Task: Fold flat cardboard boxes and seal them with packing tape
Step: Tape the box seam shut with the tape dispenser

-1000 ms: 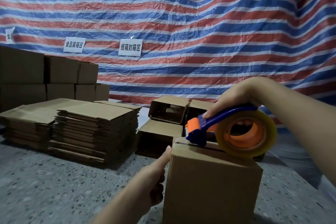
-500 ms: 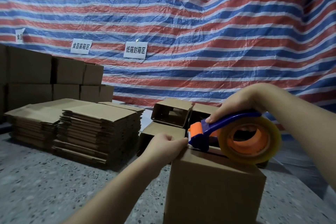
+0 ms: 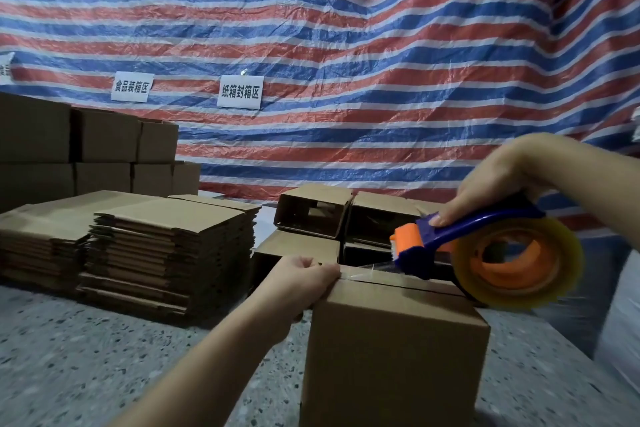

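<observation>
Left hand (image 3: pixel 304 279) pinches the tape end against the far top edge of the box (image 3: pixel 394 354), which stands on the speckled floor (image 3: pixel 104 357) with its flaps closed. Right hand (image 3: pixel 498 184) grips the dispenser (image 3: pixel 485 253) handle, with a short strip (image 3: pixel 370 270) stretched above the seam. To seal well, I would keep that end pinned, lower the dispenser so the strip lies centred on the seam, and draw it straight towards the body under steady tension.
</observation>
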`<state>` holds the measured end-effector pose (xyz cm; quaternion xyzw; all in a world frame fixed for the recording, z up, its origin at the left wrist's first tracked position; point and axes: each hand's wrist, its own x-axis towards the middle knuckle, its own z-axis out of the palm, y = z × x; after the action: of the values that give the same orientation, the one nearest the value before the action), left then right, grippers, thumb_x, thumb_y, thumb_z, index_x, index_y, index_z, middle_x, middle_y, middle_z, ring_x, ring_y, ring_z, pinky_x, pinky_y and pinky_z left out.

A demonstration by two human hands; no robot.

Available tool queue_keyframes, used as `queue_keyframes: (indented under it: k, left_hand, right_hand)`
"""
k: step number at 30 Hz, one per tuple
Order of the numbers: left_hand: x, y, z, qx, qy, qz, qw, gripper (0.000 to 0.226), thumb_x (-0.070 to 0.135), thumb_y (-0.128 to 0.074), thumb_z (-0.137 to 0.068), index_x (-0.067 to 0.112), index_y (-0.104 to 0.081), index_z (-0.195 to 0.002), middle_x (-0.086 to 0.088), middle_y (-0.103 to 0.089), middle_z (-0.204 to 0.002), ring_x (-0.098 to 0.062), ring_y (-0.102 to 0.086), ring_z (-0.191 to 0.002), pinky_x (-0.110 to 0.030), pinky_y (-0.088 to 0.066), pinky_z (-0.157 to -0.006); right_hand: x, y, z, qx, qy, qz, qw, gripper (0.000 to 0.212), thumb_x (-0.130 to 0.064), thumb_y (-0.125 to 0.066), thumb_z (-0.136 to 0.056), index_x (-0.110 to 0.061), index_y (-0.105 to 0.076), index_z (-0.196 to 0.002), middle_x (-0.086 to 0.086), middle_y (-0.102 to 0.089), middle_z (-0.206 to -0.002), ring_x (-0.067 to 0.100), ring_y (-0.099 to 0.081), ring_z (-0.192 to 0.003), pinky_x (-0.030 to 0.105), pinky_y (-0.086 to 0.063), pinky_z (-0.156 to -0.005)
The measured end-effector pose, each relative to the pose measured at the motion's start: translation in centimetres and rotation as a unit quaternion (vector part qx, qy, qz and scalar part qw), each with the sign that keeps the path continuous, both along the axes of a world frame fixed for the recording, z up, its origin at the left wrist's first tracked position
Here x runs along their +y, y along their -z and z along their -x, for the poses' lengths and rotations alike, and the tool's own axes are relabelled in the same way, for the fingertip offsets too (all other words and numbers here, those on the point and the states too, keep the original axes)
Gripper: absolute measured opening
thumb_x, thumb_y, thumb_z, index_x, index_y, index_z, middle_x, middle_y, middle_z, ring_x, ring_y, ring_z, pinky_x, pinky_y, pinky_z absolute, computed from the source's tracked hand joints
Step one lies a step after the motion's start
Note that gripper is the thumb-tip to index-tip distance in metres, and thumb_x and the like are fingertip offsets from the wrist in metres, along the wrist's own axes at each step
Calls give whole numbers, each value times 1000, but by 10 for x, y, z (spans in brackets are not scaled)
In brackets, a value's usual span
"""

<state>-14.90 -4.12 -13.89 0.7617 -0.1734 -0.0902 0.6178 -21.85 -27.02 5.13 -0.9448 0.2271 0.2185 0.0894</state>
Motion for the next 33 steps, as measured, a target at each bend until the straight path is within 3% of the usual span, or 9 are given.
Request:
queue_keyframes:
  k: [7, 10, 12, 14, 17, 20, 26, 31, 33]
  left_hand:
    - [-4, -6, 6, -55, -32, -37, 997, 36, 46, -67, -88, 21, -53, -67, 10, -57, -54, -1, -53, -49, -17, -43, -46]
    - [-1, -17, 15, -246, -91, -143, 954, 31, 48, -61, -91, 21, -58, -78, 5, -64, -74, -11, -61, -72, -33, -56, -70]
    - [-2, -26, 32, -382, -108, -174, 901, 26, 51, -50, -96, 27, -58, -88, 8, -62, -85, -5, -57, -79, -31, -54, -75]
    - [-8, -28, 51, -439, -43, -202, 874, 34, 56, -38, -98, 31, -60, -105, 11, -62, -103, -3, -55, -93, -25, -49, -82]
    - [-18, -14, 68, -459, 41, -327, 825, 57, 66, -27, -95, 30, -51, -132, 8, -53, -137, -11, -47, -126, -30, -38, -103]
    - [-20, -7, 69, -499, 21, -388, 775, 64, 69, -28, -93, 27, -46, -137, 6, -49, -143, -12, -42, -132, -31, -30, -113]
    - [-20, -2, 62, -512, 16, -384, 768, 58, 67, -30, -93, 28, -47, -132, 9, -51, -139, -10, -43, -129, -28, -32, -112]
    - [-18, -1, 63, -512, 18, -376, 772, 57, 68, -25, -92, 32, -47, -128, 13, -51, -137, -7, -44, -127, -26, -32, -112]
    - [-17, -1, 64, -511, 23, -383, 770, 60, 69, -21, -89, 33, -45, -130, 14, -50, -137, -6, -43, -127, -26, -31, -112]
  right_hand:
    - [-14, 19, 6, 16, -14, 18, 1000, 115, -82, -84, -25, -16, -68, -118, 5, -78, -96, 17, -74, -82, 27, -57, -71]
    - [-7, 18, 3, 12, -12, 36, 999, 102, -78, -81, -39, -16, -66, -119, 4, -78, -93, 15, -74, -79, 25, -57, -68]
    - [-5, 19, 2, 8, -7, 42, 999, 94, -75, -79, -46, -15, -66, -118, 4, -78, -92, 15, -75, -78, 25, -57, -64]
    - [-7, 20, 2, 4, -1, 35, 999, 91, -75, -78, -49, -15, -67, -116, 4, -78, -89, 14, -75, -74, 24, -57, -60]
    - [-10, 22, 3, 1, -2, 29, 1000, 96, -76, -79, -45, -15, -66, -118, 4, -78, -88, 16, -75, -74, 25, -57, -60]
    - [-13, 20, 3, 3, 1, 16, 1000, 93, -72, -79, -48, -15, -65, -120, 4, -78, -87, 15, -75, -73, 25, -57, -59]
    - [-32, 7, 15, 19, 14, 11, 1000, 111, -77, -88, -31, -12, -67, -119, 9, -78, -98, 21, -75, -82, 29, -58, -67]
    - [-57, 9, 30, 41, 34, 29, 998, 101, -82, -84, -36, -16, -72, -112, 9, -77, -102, 20, -74, -87, 33, -58, -80]
    - [-59, 18, 30, 42, 31, 44, 998, 105, -84, -82, -33, -17, -71, -113, 7, -78, -100, 20, -74, -87, 31, -58, -79]
